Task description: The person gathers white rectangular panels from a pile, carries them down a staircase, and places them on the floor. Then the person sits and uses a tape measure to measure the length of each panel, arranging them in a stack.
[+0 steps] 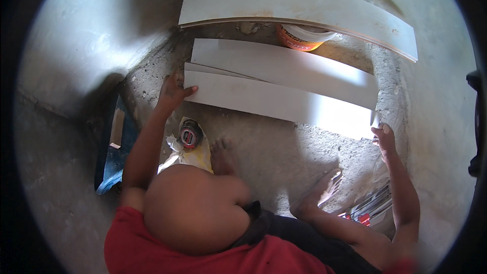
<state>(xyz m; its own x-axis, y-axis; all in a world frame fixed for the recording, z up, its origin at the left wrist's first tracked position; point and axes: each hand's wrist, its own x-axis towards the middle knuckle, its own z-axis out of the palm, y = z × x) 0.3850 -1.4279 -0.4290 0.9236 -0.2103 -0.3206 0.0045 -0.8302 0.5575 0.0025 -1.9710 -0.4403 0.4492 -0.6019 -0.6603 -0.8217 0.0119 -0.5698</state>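
Note:
A long white board point(274, 100) lies crosswise in front of me, low over the floor. My left hand point(175, 91) grips its left end, with the thumb on the top face and the fingers around the end. At the opposite end my right hand point(384, 137) pinches the near right corner between thumb and curled fingers. Just beyond, a second white board point(284, 66) lies partly under or against the held one, at a slight angle. Farther off, stacked white boards point(299, 5) with brownish smudges rest across an orange and white bucket point(302, 39).
By my left foot, a round black and red tape measure point(190, 134) sits on a yellow and white bag point(195, 158). At left, a wooden strip point(117, 128) lies on a dark blue item point(109, 165). Thin strips with red parts point(373, 205) lie at lower right. Concrete walls close both sides.

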